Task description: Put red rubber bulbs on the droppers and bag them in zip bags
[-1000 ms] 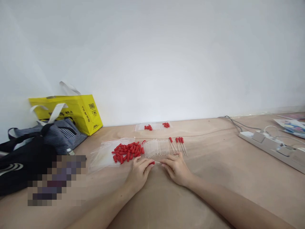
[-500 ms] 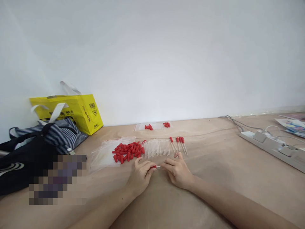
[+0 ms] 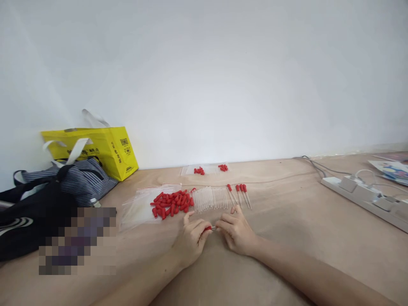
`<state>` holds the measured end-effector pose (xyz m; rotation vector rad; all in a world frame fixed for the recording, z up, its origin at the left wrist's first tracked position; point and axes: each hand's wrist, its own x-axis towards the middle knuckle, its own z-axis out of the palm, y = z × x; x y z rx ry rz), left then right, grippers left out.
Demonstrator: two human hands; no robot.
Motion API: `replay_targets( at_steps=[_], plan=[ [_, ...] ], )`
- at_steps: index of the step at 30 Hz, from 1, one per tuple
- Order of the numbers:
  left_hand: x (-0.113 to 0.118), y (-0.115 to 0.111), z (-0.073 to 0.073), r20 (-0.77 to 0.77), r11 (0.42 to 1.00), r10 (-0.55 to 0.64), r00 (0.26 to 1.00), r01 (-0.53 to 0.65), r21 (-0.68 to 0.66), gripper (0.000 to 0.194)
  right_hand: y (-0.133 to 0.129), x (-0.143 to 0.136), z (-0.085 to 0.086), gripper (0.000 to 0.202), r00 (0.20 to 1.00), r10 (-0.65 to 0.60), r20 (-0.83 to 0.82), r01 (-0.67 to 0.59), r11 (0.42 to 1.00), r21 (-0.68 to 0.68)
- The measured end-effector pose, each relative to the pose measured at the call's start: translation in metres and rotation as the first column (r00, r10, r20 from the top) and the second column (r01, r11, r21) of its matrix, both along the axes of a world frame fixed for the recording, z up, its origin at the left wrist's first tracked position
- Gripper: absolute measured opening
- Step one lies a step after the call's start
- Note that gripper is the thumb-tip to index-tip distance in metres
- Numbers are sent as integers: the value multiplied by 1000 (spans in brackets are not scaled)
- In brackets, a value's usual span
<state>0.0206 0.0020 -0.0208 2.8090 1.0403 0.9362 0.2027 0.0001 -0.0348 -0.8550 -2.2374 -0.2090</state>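
My left hand (image 3: 193, 238) pinches a red rubber bulb (image 3: 208, 228) at the lower middle. From the bulb a short stretch of clear tube (image 3: 213, 228) runs into the fingers of my right hand (image 3: 235, 231), which are closed on it. Beyond my left hand lies a pile of red bulbs (image 3: 172, 203), partly on clear plastic bags (image 3: 137, 208). A row of clear tubes (image 3: 210, 198) lies beside the pile. Several droppers with red bulbs on their ends (image 3: 244, 193) lie just past my right hand.
Near the wall is a flat clear bag (image 3: 188, 170) with small red bulbs. A yellow bag (image 3: 123, 155), a striped bag (image 3: 86, 180) and a black bag (image 3: 38, 216) stand left. A white power strip (image 3: 366, 195) with cables and printed papers (image 3: 392, 170) lie right.
Both hands have come slightly closer together and a little nearer to me. Less of the clear tube shows between my fingers.
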Motion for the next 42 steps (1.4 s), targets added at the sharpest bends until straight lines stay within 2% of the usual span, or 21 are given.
replay_targets(
  at_steps=[6, 11, 16, 21, 27, 31, 34, 36, 37, 40, 42],
  plan=[
    [1, 0, 0, -26, 999, -11, 1000, 10, -42, 20, 2, 0, -2, 20, 1000, 18, 18, -17, 999, -29],
    [-4, 6, 3, 0, 994, -4, 1000, 4, -107, 15, 3, 5, 2, 21, 1000, 22, 4, -21, 994, -109],
    [-12, 10, 5, -16, 996, 36, 999, -37, -78, 15, 5, 14, 3, 18, 998, 58, -5, -58, 980, -188],
    [-11, 5, 7, -56, 998, 18, 998, -21, -55, 16, 4, 13, -3, 23, 998, 61, -25, -64, 986, -156],
    [-6, 4, 5, -31, 998, 31, 999, -32, -49, 17, 4, 8, -4, 25, 997, 43, -58, -51, 989, -141],
    [-7, 9, 3, -37, 996, 57, 998, -59, -71, 17, 3, 10, 1, 21, 1000, -16, 5, 16, 992, -123],
    [-10, 13, 1, -23, 991, 129, 991, -130, -42, 18, 8, 16, 6, 18, 990, -142, 15, 143, 985, -92],
    [-14, 17, 0, 4, 976, 218, 976, -218, -28, 31, 15, 25, 9, 20, 953, -299, -39, 294, 950, -110],
    [-15, 18, 0, 18, 964, 264, 964, -264, -32, 37, 19, 30, 10, 21, 912, -402, -77, 390, 910, -139],
    [-18, 21, 0, 23, 939, 340, 940, -337, -68, 36, 34, 47, 13, 22, 716, -686, -129, 639, 718, -274],
    [-19, 22, 0, 8, 936, 344, 939, -342, -88, 31, 42, 55, 14, 24, 616, -783, -89, 714, 602, -358]
  ],
)
